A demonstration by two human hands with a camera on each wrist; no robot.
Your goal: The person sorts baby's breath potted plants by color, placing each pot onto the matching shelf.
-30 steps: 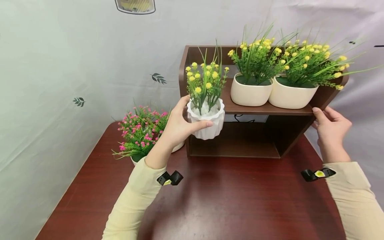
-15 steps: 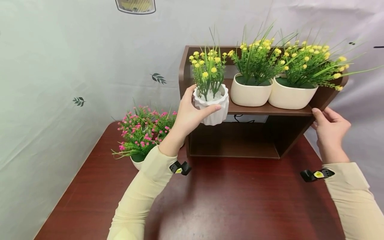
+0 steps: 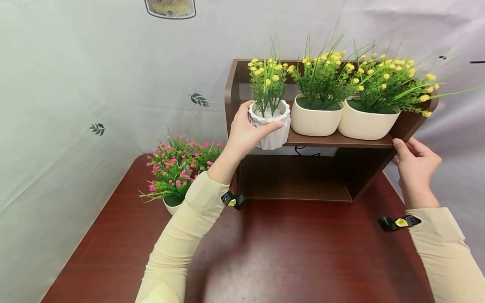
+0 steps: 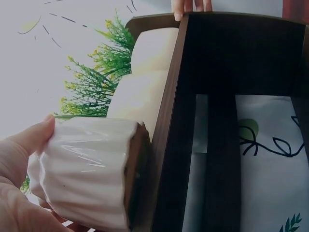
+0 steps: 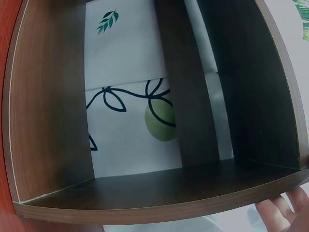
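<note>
White pot [image 3: 274,138] at shelf [image 3: 333,143] edge

It is clamped by the left hand [image 3: 245,134], the shelf pinched by the right hand [image 3: 417,166]; if released overhanging, it could be tipped.

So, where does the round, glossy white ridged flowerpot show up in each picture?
Head: the round, glossy white ridged flowerpot is slightly right of and above centre, held by the left hand.
Left wrist: lower left, appearing sideways.
Right wrist: not in it.
Shared landmark: the dark brown, wood-grained shelf unit, in all three.
</note>
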